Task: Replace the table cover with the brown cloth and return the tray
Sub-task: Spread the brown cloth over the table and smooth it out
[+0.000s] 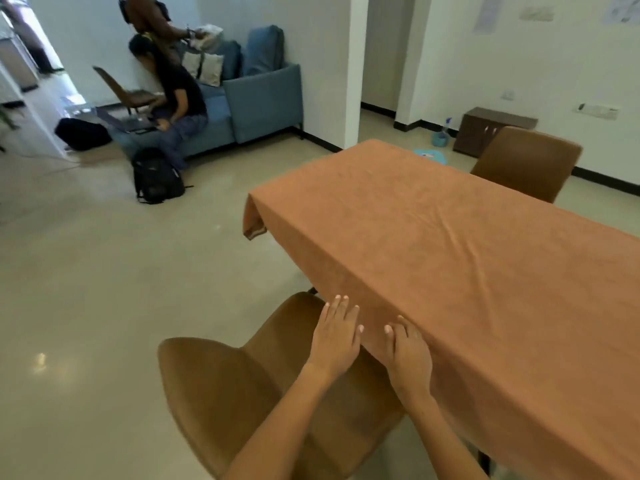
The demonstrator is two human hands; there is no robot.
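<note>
The brown cloth (450,244) lies spread over the whole table, with shallow creases running across its top and one corner hanging down at the far left. My left hand (335,336) lies flat with straight fingers on the cloth's hanging near edge. Beside it, my right hand (408,355) presses the same edge, fingers straight and pointing away from me. Both hands hold nothing. No tray is in view.
A brown chair (249,393) stands right under my arms at the table's near side, another brown chair (526,164) at the far side. A blue sofa (263,102) with two people, a black backpack (156,178) and a low cabinet (491,129) lie beyond.
</note>
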